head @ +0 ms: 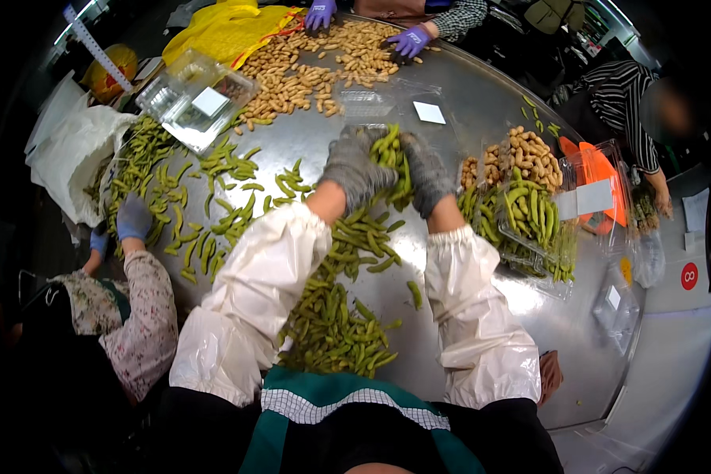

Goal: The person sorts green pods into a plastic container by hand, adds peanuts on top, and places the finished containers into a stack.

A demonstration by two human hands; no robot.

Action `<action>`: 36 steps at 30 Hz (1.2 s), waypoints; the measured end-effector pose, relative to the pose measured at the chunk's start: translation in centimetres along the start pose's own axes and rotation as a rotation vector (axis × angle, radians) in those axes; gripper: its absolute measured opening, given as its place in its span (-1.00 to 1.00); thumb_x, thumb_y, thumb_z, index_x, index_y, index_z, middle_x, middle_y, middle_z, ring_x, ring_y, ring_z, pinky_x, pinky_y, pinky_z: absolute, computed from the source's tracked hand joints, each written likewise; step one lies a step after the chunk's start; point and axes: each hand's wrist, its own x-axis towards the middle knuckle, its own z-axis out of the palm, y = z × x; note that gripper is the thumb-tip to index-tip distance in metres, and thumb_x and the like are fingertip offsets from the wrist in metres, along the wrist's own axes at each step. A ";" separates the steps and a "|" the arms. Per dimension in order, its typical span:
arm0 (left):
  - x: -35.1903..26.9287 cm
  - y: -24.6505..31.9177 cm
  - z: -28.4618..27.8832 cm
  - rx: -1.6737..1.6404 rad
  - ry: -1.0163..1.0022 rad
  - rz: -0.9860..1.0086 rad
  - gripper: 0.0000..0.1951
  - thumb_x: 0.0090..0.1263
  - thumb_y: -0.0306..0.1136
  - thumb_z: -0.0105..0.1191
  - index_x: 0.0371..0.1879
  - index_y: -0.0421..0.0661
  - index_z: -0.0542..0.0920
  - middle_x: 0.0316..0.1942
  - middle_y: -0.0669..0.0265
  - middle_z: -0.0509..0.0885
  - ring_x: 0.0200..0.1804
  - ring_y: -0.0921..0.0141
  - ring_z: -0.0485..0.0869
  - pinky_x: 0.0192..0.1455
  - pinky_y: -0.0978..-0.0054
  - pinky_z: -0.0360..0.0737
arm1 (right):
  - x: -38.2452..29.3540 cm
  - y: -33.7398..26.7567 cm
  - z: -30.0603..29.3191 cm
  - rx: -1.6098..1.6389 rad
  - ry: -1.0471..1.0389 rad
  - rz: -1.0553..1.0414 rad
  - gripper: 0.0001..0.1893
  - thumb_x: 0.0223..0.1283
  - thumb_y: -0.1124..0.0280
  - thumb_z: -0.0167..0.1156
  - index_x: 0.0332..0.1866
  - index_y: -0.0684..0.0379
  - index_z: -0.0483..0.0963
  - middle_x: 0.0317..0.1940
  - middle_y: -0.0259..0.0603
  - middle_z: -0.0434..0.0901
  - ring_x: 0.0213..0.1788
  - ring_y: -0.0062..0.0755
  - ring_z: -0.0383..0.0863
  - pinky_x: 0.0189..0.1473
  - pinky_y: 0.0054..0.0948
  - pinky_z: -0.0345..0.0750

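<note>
My left hand [358, 169], in a grey knit glove, and my right hand [428, 172], gloved the same way, close from both sides around a bunch of green soybean pods [392, 157]. They are over a clear plastic clamshell box [364, 106] that bears a white label [429, 112]. Under and nearer than my hands, a long heap of loose pods [338, 326] runs to my apron. Filled clear boxes of green pods [530, 213] and peanuts [533, 157] are stacked to the right of my right hand.
Peanuts [308, 77] lie spread at the far side, where a co-worker's purple gloves [412, 42] touch them. Empty clear boxes [198, 101], a yellow sack [219, 32] and a white sack [80, 160] are at left. Another co-worker's blue-gloved hand [133, 218] is among pods. An orange scoop-like thing [598, 178] is at right.
</note>
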 end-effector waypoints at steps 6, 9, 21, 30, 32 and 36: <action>9.8 -4.0 2.2 -0.684 -0.365 -0.267 -0.63 -0.13 -0.48 0.20 -0.24 -0.21 0.54 -0.42 0.25 0.61 -0.43 0.39 0.55 -0.34 0.47 0.51 | 14.1 8.5 0.1 0.245 -0.144 0.349 -0.62 0.18 0.10 -0.10 -0.15 0.21 0.41 -0.30 -0.18 0.55 -0.39 -0.37 0.57 -0.39 -0.45 0.52; 11.9 -6.1 1.5 -0.569 -0.508 -0.510 -0.66 -0.13 -0.48 0.19 -0.27 -0.20 0.56 -0.40 0.25 0.61 -0.41 0.37 0.55 -0.34 0.44 0.51 | 15.4 7.5 1.7 0.337 -0.276 0.520 -0.53 0.17 0.01 -0.14 -0.03 0.21 0.34 -0.19 -0.18 0.47 -0.23 -0.34 0.45 -0.22 -0.44 0.41; 11.4 -6.9 3.1 0.464 -0.210 -0.304 -0.28 -0.10 -0.24 0.23 0.15 -0.02 0.26 0.19 -0.08 0.14 0.17 0.08 0.28 0.16 0.33 0.33 | 12.7 0.3 -0.4 -0.307 -0.167 0.208 -0.35 0.11 -0.11 -0.17 0.06 0.32 0.30 0.02 0.02 0.39 0.01 -0.12 0.42 0.05 -0.34 0.30; 10.3 -8.2 3.6 0.073 0.086 -0.244 -0.28 -0.12 -0.39 0.23 0.13 -0.05 0.24 0.16 -0.08 0.11 0.20 0.07 0.21 0.19 0.37 0.27 | 12.1 3.6 0.2 0.004 -0.012 0.200 -0.56 0.07 0.15 0.02 -0.03 0.27 0.38 -0.11 -0.10 0.48 -0.19 -0.31 0.51 -0.14 -0.45 0.44; 9.9 -9.3 4.1 0.022 0.164 -0.206 -0.31 -0.12 -0.41 0.23 0.11 -0.06 0.27 0.11 -0.06 0.16 0.18 0.07 0.23 0.17 0.37 0.29 | 11.1 4.1 0.7 0.021 -0.010 0.241 -0.58 0.01 0.24 0.10 -0.04 0.27 0.38 -0.14 -0.15 0.49 -0.22 -0.35 0.52 -0.16 -0.45 0.46; 8.9 -6.7 2.7 0.327 -0.030 -0.177 -0.33 -0.11 -0.42 0.21 0.10 -0.02 0.27 0.09 -0.06 0.17 0.15 0.07 0.26 0.15 0.36 0.31 | 8.1 3.4 2.4 -0.342 0.056 -0.013 -0.60 -0.21 0.42 0.22 -0.13 0.24 0.43 -0.23 -0.12 0.51 -0.20 -0.20 0.51 -0.12 -0.38 0.44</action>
